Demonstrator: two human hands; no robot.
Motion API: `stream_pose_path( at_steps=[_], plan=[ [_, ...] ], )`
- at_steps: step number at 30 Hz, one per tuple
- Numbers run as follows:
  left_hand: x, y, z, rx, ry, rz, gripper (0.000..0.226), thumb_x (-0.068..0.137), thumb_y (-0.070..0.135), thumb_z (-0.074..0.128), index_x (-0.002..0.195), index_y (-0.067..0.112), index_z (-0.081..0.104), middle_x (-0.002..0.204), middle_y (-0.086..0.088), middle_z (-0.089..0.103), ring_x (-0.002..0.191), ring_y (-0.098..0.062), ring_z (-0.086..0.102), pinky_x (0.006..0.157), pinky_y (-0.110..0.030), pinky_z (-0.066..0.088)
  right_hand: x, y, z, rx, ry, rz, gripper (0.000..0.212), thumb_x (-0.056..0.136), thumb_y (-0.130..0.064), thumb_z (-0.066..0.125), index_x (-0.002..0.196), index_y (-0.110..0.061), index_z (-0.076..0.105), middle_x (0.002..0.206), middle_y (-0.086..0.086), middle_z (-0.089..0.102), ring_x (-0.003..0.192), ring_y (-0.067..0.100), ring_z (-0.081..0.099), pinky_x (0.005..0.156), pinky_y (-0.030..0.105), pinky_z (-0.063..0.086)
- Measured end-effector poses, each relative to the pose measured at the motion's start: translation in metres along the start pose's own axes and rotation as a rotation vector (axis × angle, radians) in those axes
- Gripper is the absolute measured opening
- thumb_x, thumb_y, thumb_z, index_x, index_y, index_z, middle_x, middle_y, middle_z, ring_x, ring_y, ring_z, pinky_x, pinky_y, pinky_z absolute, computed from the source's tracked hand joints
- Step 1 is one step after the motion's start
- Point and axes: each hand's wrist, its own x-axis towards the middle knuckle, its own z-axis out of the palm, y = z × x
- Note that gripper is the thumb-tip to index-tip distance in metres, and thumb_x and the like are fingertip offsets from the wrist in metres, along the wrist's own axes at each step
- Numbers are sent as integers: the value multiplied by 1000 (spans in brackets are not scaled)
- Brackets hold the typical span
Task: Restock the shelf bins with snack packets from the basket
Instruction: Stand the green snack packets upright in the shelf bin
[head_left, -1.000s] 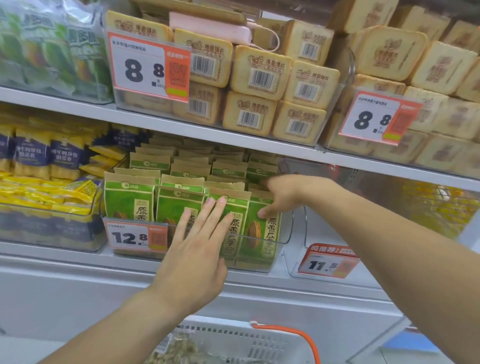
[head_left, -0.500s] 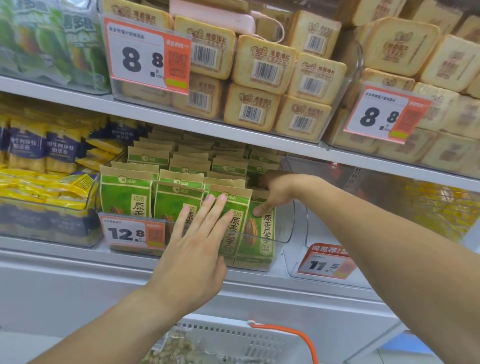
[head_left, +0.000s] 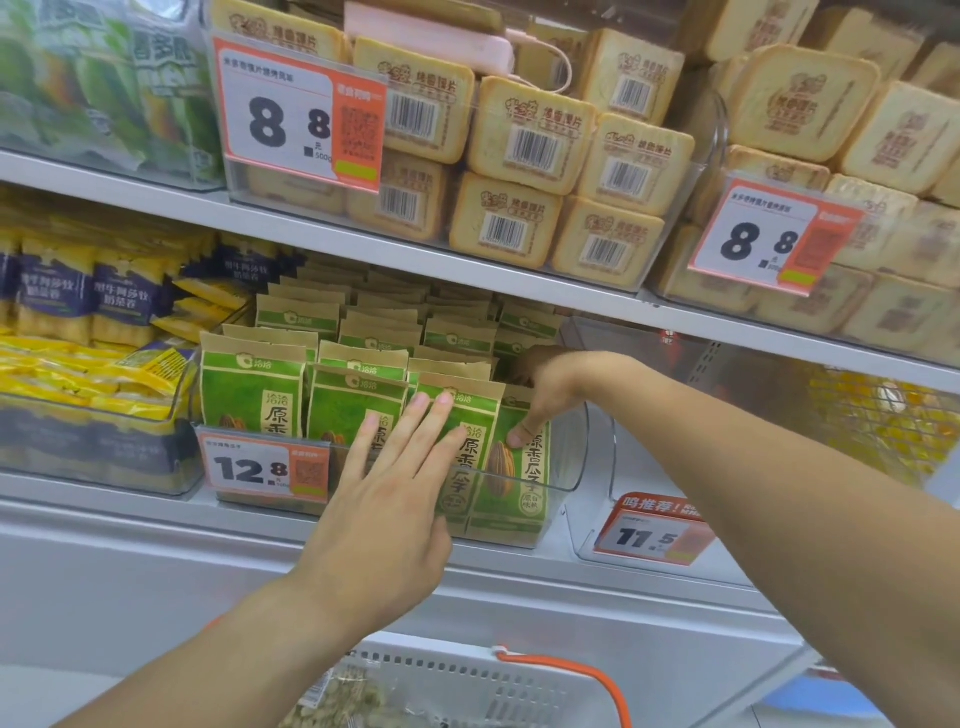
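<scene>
Green and tan snack packets (head_left: 254, 395) stand in rows inside a clear shelf bin (head_left: 571, 467) on the middle shelf. My left hand (head_left: 389, 499) lies flat with straight fingers against the bin's front, its fingertips on a front-row packet (head_left: 462, 467). My right hand (head_left: 545, 389) reaches in from the right and grips the top of the rightmost front packet (head_left: 514, 488), thumb on its face. A white basket (head_left: 467, 686) with an orange handle sits below, holding more packets (head_left: 332, 701).
A clear bin (head_left: 649, 566) tagged 11.5 stands right of the green packets. Yellow and blue packets (head_left: 93, 353) fill the bin to the left. Tan bread packs (head_left: 530, 130) crowd the upper shelf behind 8.8 price tags.
My right hand has slid down the rightmost packet's top edge. The left hand stays flat on the front row. The camera has tilted slightly.
</scene>
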Motion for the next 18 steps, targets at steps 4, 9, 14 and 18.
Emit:
stream_pose_path(
  at_steps=[4, 9, 14, 18],
  plan=[
    [1, 3, 2, -1, -5, -7, 76, 77, 30, 53, 150, 20, 35, 166, -2, 12, 153, -19, 4, 118, -51, 7, 0, -10, -6, -85, -148, 5, 85, 74, -54, 78, 143, -13, 49, 150, 9, 47, 138, 31, 43, 115, 44, 31],
    [0, 2, 1, -7, -11, -10, 76, 78, 29, 52, 151, 21, 33, 166, -1, 8, 153, -17, 0, 118, -49, 4, 5, -19, -19, -157, -172, 23, 88, 75, -45, 82, 146, -10, 43, 152, 11, 44, 138, 34, 43, 111, 44, 35],
    [0, 1, 1, -17, -10, -5, 75, 78, 29, 51, 151, 21, 33, 166, -1, 10, 153, -17, 1, 118, -50, 6, 10, -19, -24, -166, -196, 11, 81, 75, -40, 82, 143, -13, 48, 150, 10, 47, 138, 33, 42, 112, 44, 32],
    [0, 1, 0, -37, -6, -6, 75, 79, 29, 50, 152, 23, 31, 166, 1, 6, 153, -15, -3, 120, -48, 3, 12, -19, -25, -149, -196, 9, 79, 78, -37, 81, 144, -11, 46, 150, 10, 46, 139, 33, 41, 110, 43, 34]
  ],
)
